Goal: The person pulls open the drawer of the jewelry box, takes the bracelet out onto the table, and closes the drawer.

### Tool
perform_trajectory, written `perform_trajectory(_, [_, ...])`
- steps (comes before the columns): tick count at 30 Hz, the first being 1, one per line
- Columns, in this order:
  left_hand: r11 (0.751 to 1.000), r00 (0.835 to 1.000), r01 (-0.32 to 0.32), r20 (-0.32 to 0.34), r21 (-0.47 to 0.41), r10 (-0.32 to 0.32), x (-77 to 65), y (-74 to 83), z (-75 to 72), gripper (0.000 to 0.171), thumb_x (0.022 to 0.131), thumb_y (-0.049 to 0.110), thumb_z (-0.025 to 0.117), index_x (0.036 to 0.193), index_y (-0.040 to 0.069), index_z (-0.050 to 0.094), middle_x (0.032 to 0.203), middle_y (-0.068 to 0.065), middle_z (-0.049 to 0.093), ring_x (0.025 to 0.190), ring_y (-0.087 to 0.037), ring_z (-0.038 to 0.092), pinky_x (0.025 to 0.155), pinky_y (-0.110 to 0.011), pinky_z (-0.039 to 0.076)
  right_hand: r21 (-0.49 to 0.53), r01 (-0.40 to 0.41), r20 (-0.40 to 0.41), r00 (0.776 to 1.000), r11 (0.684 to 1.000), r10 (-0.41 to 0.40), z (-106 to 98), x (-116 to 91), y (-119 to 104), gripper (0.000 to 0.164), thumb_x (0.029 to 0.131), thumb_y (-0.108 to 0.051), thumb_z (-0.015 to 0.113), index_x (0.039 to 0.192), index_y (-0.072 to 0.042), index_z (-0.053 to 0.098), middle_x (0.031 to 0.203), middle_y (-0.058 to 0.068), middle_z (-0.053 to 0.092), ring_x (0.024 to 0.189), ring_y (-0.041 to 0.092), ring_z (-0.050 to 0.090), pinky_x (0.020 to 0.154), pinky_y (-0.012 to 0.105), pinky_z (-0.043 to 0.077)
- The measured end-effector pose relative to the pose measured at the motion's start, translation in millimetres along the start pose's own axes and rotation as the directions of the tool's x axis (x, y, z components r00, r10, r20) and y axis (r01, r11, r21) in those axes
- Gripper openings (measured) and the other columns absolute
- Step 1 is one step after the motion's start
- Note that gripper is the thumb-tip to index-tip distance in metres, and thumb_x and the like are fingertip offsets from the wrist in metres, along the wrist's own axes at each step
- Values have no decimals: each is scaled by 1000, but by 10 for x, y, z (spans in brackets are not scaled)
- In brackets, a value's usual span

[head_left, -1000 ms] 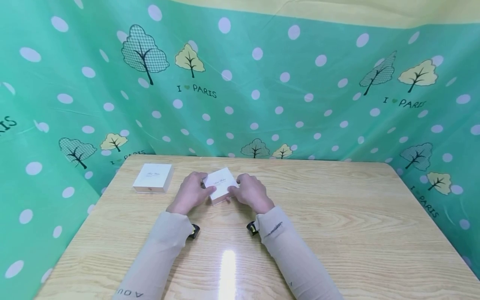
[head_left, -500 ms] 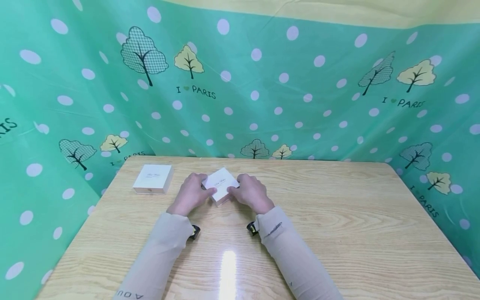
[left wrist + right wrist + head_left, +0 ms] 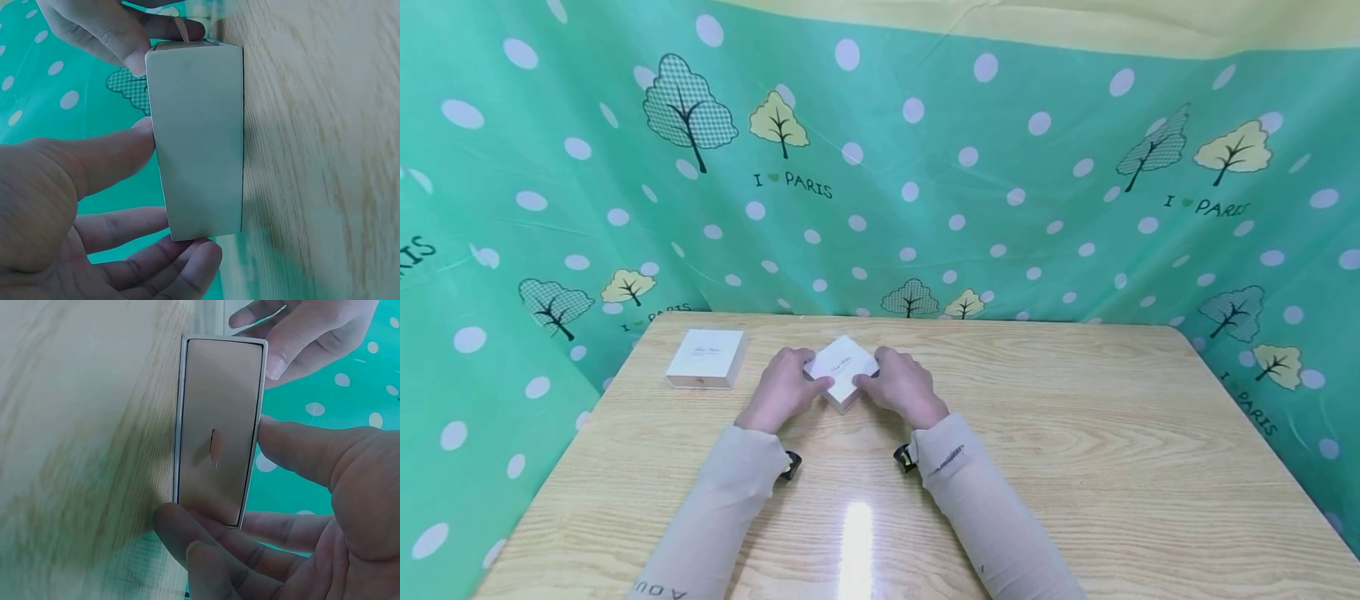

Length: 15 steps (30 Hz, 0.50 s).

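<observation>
A small white drawer box point(image 3: 842, 360) with script lettering on its lid sits at the middle back of the table, one corner toward me. My left hand point(image 3: 781, 387) grips its left side, thumb on the top edge and fingers round the back corner. My right hand point(image 3: 904, 387) grips the opposite side the same way. In the left wrist view, a plain side of the box point(image 3: 197, 144) stands against the wood. The right wrist view shows the pinkish-brown drawer front point(image 3: 219, 419), flush in its sleeve, with a small ribbon tab point(image 3: 216, 447).
Another white box point(image 3: 706, 354) of the same look sits at the table's back left, its drawer front facing me. The wooden table point(image 3: 1075, 433) ends at a green dotted curtain point(image 3: 1000, 183) behind. A bright light reflection lies on the near tabletop.
The box has turned counterclockwise between my hands, so its drawer front now faces more to the right and a corner points at me. Both hands have kept nearly the same place.
</observation>
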<state>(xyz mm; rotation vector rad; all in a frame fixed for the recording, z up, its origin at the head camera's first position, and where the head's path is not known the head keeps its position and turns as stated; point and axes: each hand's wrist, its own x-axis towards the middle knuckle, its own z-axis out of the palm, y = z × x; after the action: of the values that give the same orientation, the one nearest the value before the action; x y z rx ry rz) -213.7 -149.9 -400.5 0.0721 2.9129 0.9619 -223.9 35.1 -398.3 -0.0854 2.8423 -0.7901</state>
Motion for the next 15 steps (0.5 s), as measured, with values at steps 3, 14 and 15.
perform_trajectory(3, [1000, 1000, 2, 0, -2, -2, -8, 3, -5, 61, 86, 25, 73, 132, -8, 49, 123, -25, 52, 106, -33, 53, 93, -46, 46, 4, 0, 6, 1000, 1000, 0, -1, -2, -1, 52, 86, -45, 68, 120, -8, 57, 87, 5, 61, 70, 20, 56, 57, 32, 44])
perform_trajectory(14, [1000, 1000, 7, 15, 7, -7, -20, 18, -1, 60, 85, 26, 73, 131, -6, 51, 121, -23, 53, 104, -30, 53, 90, -44, 47, 18, 12, 10, 1000, 1000, -12, -15, -20, -11, 53, 85, -43, 69, 122, -8, 54, 90, 4, 60, 74, 19, 56, 59, 31, 45])
perform_trajectory(15, [1000, 1000, 8, 17, 11, -8, -19, 19, -2, 60, 85, 26, 73, 131, -6, 51, 121, -23, 53, 103, -30, 53, 89, -43, 47, 18, 15, 7, 1000, 1000, -15, -14, -20, -10, 54, 85, -43, 69, 123, -8, 54, 92, 4, 60, 75, 19, 56, 59, 31, 45])
